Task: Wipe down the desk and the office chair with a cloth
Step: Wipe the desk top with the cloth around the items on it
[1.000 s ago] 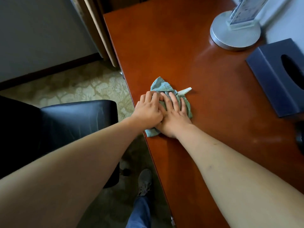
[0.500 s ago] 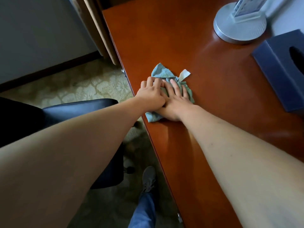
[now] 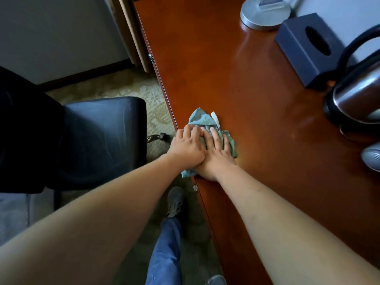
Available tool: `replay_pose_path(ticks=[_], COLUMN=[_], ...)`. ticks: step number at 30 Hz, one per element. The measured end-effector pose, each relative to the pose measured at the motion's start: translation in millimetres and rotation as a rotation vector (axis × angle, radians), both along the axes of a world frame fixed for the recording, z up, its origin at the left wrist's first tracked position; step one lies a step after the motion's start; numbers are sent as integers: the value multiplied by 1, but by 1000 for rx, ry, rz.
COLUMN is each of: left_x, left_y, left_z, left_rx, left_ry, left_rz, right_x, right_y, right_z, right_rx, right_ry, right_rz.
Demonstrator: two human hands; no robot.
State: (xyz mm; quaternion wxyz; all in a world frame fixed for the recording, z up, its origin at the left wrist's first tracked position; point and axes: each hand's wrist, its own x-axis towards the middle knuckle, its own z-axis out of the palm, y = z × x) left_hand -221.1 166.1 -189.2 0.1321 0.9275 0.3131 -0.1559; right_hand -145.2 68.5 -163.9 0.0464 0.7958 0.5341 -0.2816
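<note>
A crumpled teal cloth lies on the reddish-brown wooden desk, right at its left edge. My right hand presses flat on the cloth with straight, spread fingers. My left hand lies beside it, partly over it, fingers also extended onto the cloth. The black office chair stands left of the desk on the carpet, its seat facing the desk edge.
On the desk's right side stand a dark tissue box, a steel kettle with a black handle, and a round silver lamp base. A small grey object sits at the right edge. My leg and shoe are below.
Both hands have slid the cloth back along the desk's left edge towards me. The view shifted, and the kettle has come into sight on the right.
</note>
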Motion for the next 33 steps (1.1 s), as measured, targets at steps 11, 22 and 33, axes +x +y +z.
replay_pose_path(ticks=[11,22,33], left_x=[-60,-41,77], left_y=[-167,-136,-32], left_z=[42,40,32], left_rx=[-53,-20,-94], left_ry=[-7,-58,-168], left_rz=[-11,-153,-55], right_x=[-68,-66,55], right_y=[-163,-152,-40], right_z=[10,-4,-2], right_rx=[-40,33,-29], right_ry=[-15,-80,-53], right_rz=[-25,-81,-151])
